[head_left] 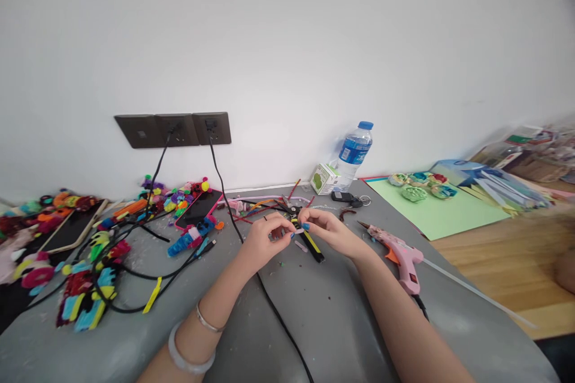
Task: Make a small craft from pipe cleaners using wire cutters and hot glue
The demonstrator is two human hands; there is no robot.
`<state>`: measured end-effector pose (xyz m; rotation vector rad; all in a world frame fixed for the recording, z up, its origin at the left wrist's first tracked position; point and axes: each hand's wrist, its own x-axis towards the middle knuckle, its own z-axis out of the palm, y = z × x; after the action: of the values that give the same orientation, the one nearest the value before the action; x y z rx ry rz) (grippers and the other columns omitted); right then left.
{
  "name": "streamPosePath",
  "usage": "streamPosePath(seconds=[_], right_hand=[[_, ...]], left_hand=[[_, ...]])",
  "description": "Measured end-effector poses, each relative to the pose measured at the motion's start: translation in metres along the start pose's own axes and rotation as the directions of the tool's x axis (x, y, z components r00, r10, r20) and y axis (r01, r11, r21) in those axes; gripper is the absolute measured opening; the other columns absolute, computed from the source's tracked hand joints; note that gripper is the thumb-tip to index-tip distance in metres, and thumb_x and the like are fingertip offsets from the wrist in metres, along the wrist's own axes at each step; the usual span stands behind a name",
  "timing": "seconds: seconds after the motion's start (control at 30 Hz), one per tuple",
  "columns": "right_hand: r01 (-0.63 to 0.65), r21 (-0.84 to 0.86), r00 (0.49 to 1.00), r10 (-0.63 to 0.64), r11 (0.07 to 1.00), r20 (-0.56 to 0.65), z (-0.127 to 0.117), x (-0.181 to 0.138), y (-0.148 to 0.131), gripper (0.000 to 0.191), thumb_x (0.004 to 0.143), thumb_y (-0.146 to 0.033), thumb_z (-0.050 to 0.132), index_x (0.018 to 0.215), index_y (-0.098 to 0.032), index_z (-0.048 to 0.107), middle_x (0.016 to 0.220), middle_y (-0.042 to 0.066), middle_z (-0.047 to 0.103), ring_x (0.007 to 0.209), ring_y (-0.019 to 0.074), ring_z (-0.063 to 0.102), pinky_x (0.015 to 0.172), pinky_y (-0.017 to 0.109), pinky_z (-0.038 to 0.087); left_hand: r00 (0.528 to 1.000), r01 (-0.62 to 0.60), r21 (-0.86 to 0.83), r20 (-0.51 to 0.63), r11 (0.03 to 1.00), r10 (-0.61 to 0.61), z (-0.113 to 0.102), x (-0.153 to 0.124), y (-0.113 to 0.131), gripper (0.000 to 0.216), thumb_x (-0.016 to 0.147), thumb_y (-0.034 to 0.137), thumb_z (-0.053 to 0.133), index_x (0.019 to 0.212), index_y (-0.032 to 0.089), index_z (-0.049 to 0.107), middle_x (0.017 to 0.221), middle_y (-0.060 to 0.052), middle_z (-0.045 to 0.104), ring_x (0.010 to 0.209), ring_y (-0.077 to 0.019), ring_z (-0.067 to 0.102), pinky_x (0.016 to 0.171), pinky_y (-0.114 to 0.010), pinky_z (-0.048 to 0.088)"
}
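My left hand (269, 238) and my right hand (332, 232) meet over the middle of the grey table, fingertips pinched together. Between them is a small pale pink piece (299, 231), mostly covered by the fingers; its kind is too small to make out. Just below lies a similar short pink piece (300, 246). Under my hands rests a cutting tool with black and yellow handles (313, 245), its jaws pointing toward the wall. Loose pipe cleaners (263, 206) in red, orange and pink lie behind my left hand.
A pink glue gun (402, 257) with a glue stick lies right. Behind stand a water bottle (354, 155), a small box (324, 178) and keys (353, 198). Green paper (438, 218) holds flower-like pieces. Left are fuzzy figures (87, 293), phones (197, 210) and black cables (278, 314).
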<state>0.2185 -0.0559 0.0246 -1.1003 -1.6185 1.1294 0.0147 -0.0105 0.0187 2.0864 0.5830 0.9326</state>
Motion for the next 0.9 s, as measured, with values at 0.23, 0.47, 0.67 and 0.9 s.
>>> streamPosePath(seconds=[0.23,0.47,0.67,0.9], right_hand=[[-0.004,0.013,1.0,0.004,1.0,-0.003,-0.0003,-0.0002,0.0007,0.035,0.087,-0.054,0.06,0.083,-0.019,0.056,0.08,0.001,0.051,0.075,0.0163,0.045,0.068,0.027,0.038],[-0.005,0.02,1.0,0.005,1.0,0.001,-0.0011,-0.0003,0.0027,0.033,0.088,-0.052,0.06,0.083,-0.019,0.056,0.08,0.001,0.05,0.075,0.016,0.045,0.068,0.026,0.037],[0.007,0.012,1.0,-0.007,1.0,-0.011,0.0006,0.0012,0.0003,0.035,0.088,-0.054,0.059,0.081,-0.019,0.057,0.078,0.0,0.05,0.073,0.0154,0.043,0.067,0.026,0.035],[0.001,0.033,1.0,-0.001,0.999,-0.005,0.0015,0.0012,-0.0006,0.034,0.088,-0.052,0.061,0.081,-0.018,0.057,0.079,0.0,0.051,0.074,0.015,0.045,0.068,0.026,0.037]], left_hand=[[0.999,-0.044,0.005,0.003,0.999,0.044,0.0002,-0.0006,-0.0009,0.015,0.084,0.013,0.055,0.088,0.018,0.069,0.081,-0.003,0.062,0.072,-0.0126,0.055,0.062,-0.022,0.041],[1.0,-0.028,0.026,-0.004,0.999,0.028,-0.0003,-0.0004,-0.0007,0.015,0.086,0.013,0.054,0.089,0.018,0.068,0.083,-0.003,0.063,0.073,-0.0129,0.056,0.062,-0.022,0.041],[0.995,0.077,-0.006,-0.062,0.997,-0.077,-0.0001,0.0002,-0.003,0.016,0.083,0.012,0.054,0.094,0.018,0.065,0.085,-0.002,0.063,0.07,-0.0117,0.056,0.06,-0.021,0.042],[0.999,0.0,-0.009,-0.047,1.0,0.0,0.0001,0.0004,-0.0062,0.012,0.085,0.014,0.057,0.089,0.018,0.067,0.085,-0.003,0.062,0.071,-0.012,0.054,0.06,-0.021,0.041]])
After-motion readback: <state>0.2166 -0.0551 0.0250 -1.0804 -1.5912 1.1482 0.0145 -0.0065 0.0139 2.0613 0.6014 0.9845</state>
